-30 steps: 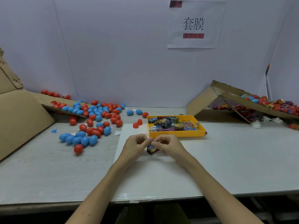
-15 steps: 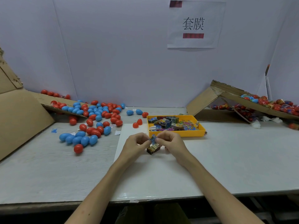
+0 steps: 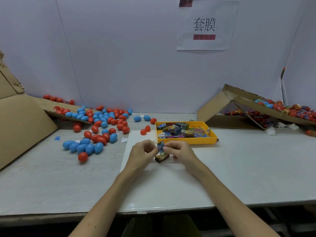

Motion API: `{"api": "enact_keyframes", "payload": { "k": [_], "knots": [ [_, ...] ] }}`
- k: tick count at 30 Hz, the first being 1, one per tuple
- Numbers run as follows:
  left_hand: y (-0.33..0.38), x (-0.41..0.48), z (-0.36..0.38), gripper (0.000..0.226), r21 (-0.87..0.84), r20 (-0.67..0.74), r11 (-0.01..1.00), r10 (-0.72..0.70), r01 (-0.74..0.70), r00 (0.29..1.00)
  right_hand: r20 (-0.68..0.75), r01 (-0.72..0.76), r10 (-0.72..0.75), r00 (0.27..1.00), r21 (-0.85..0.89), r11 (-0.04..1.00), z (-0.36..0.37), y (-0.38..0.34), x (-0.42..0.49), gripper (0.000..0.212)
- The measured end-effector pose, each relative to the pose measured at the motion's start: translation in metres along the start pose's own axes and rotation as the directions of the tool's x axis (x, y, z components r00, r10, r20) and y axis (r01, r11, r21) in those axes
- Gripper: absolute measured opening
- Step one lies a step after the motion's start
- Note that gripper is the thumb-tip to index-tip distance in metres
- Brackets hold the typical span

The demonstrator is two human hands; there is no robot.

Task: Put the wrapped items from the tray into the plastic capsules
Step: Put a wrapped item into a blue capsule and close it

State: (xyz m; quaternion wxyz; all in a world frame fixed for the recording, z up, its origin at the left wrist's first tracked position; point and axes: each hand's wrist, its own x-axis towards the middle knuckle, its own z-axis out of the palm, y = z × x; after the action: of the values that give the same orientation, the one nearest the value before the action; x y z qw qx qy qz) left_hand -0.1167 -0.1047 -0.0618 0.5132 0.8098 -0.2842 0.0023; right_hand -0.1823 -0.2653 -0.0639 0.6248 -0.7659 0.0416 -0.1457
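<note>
Wrapped strip (image 3: 161, 150), pinched by my left hand (image 3: 143, 153) and right hand (image 3: 180, 151), has unfolded upward; I judge capsules (image 3: 89, 148) come next.

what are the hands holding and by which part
Both the left hand and right hand pinch one wrapped item by its blue upper end; its brown lower end is ungripped.

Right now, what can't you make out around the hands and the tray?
Head view only.
- Print on the item, pinched by the left hand and right hand: too small, and the hands cover part of it.
- Count in the tray: wrappers are heaped.
- The right box: cut off by the frame edge.
</note>
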Motion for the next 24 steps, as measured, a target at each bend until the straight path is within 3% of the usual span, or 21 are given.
{"api": "enact_keyframes", "payload": {
  "k": [6, 13, 24],
  "knots": [
    [-0.0011, 0.0004, -0.0013, 0.017, 0.074, -0.076, 0.995, -0.054, 0.06, 0.996, -0.026, 0.021, -0.021, 0.999, 0.013, 1.0, 0.0007, -0.0026, -0.001, 0.01],
    [0.0004, 0.0003, 0.0008, 0.013, 0.135, -0.053, 0.987, -0.083, 0.09, 0.995, -0.045, 0.067, -0.065, 0.997, 0.029, 0.997, 0.0021, -0.0055, -0.0024, 0.01],
    [-0.0025, 0.0034, 0.0008, 0.007, 0.061, -0.041, 0.996, -0.058, 0.061, 0.997, 0.022, 0.051, -0.053, 0.998, 0.083, 0.995, 0.0017, -0.0059, -0.0038, 0.005]
  ]
}}
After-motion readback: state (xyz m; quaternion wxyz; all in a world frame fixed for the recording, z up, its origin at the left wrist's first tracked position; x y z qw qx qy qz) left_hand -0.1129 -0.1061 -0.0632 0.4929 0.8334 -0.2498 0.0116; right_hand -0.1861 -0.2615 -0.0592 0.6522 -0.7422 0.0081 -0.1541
